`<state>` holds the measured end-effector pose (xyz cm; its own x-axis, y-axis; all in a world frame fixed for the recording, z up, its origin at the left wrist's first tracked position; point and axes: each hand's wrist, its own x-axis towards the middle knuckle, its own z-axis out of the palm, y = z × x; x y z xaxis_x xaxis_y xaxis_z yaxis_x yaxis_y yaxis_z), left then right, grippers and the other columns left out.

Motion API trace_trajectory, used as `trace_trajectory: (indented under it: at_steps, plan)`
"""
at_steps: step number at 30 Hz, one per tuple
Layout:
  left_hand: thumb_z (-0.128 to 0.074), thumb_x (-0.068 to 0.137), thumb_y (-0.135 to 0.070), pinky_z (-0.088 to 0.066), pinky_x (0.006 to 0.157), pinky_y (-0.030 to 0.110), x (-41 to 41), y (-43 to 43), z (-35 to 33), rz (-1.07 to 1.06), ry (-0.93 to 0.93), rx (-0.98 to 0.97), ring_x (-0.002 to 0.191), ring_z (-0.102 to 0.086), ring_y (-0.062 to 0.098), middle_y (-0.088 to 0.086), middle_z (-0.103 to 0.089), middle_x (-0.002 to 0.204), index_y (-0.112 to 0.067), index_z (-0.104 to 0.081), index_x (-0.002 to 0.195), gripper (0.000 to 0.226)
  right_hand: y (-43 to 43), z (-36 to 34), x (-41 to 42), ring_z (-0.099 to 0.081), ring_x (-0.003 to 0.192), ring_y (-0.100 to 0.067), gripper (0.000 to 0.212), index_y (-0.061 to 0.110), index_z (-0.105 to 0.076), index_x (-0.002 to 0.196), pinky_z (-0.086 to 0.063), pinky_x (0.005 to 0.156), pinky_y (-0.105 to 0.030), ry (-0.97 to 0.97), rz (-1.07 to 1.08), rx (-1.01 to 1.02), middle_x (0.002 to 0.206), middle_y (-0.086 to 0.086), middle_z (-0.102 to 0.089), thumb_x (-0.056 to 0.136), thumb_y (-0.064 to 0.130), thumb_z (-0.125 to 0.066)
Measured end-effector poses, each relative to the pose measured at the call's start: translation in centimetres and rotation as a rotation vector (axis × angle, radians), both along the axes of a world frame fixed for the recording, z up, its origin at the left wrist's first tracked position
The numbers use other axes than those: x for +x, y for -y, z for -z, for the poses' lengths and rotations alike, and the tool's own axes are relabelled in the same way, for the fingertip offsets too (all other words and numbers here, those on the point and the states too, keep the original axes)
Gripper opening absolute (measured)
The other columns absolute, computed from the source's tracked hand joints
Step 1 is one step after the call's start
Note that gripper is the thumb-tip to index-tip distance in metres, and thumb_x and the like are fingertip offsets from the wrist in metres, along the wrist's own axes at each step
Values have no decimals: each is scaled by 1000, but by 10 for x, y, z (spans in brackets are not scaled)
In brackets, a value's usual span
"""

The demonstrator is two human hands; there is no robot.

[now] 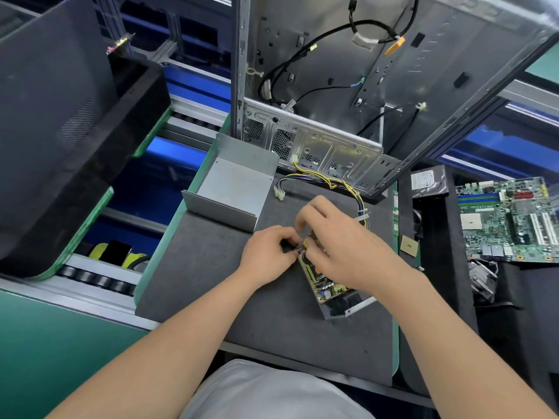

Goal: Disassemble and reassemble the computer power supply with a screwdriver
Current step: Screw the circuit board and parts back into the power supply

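Both hands on the open power supply (331, 290) on the counter (211, 267): left hand (269, 251) pinching a small part, right hand (341, 240) curled over its board. Fragile; I'd hold the metal tray edges.

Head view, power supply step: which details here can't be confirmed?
- What the left hand pinches: hidden by both hands' fingers; no screwdriver visible.
- Most of the power supply board: covered by the right hand.
- Hard drive label text: too small.
- Motherboard: right side cut off by the frame edge.
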<state>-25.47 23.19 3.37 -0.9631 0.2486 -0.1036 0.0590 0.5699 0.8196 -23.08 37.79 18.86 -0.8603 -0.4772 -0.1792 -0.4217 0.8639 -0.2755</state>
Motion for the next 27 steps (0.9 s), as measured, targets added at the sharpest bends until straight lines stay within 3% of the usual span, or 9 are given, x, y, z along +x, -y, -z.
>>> trace_trajectory:
  at_steps: [3,7,11,15,18,20,22,24,27]
  plan:
    - [-79,79,-23,-30,54,12,-3,0,-3,7,51,-1,67,-53,-13,-44,-56,71,-49,-57,69,35,-4,0,-1,-58,87,-33,13,18,-52,117,-47,70,-45,-7,-39,99,113,-1,-50,105,20,-49]
    - [-78,77,-19,-30,56,15,-4,0,-7,-1,103,5,62,-52,-6,-39,-56,66,-38,-70,82,22,6,6,0,-63,87,-37,28,17,-49,113,-44,68,-40,-86,77,267,98,0,-59,110,43,-41]
    - [-80,77,-20,-32,53,11,-5,0,-10,-9,138,-20,63,-54,-15,-42,-55,60,-45,-62,68,32,15,14,3,-61,77,-34,39,20,-38,98,-30,57,-37,-193,230,360,77,3,-50,109,55,-29]
    - [-75,75,-19,-33,53,11,-5,0,-9,2,117,6,61,-54,-9,-33,-60,62,-49,-63,65,34,7,7,4,-49,63,-27,14,18,-42,103,-43,54,-41,-105,110,100,105,-2,-44,101,30,-50]
    - [-80,76,-19,-37,56,7,-5,-1,-10,-15,110,13,62,-54,-14,-39,-57,59,-56,-62,64,43,-3,2,-4,-51,80,-26,23,19,-48,112,-47,63,-45,0,-119,187,111,-1,-46,92,7,-53]
    - [-81,77,-18,-37,57,6,-4,-1,-10,-7,111,19,62,-54,-14,-39,-56,59,-56,-62,64,44,-4,3,-6,-57,90,-27,25,21,-50,114,-44,64,-40,-14,-133,233,108,1,-50,95,6,-54]
    - [-81,77,-18,-36,55,8,-4,0,-9,-4,123,28,61,-54,-13,-38,-57,60,-46,-66,70,33,-3,6,-7,-61,90,-34,13,20,-50,113,-50,67,-42,-46,-47,226,106,-1,-53,102,17,-56]
    - [-81,77,-17,-32,56,10,-4,0,-9,-6,139,34,60,-54,-12,-38,-59,64,-42,-69,76,28,-1,10,-9,-63,89,-40,17,16,-49,111,-53,70,-46,-71,51,237,99,-7,-59,106,32,-52]
    - [-81,77,-17,-35,60,16,-4,0,-11,-10,148,36,61,-54,-12,-38,-61,66,-46,-65,68,35,1,13,-11,-64,87,-44,30,13,-52,110,-40,61,-41,-142,222,302,85,-13,-59,109,42,-45]
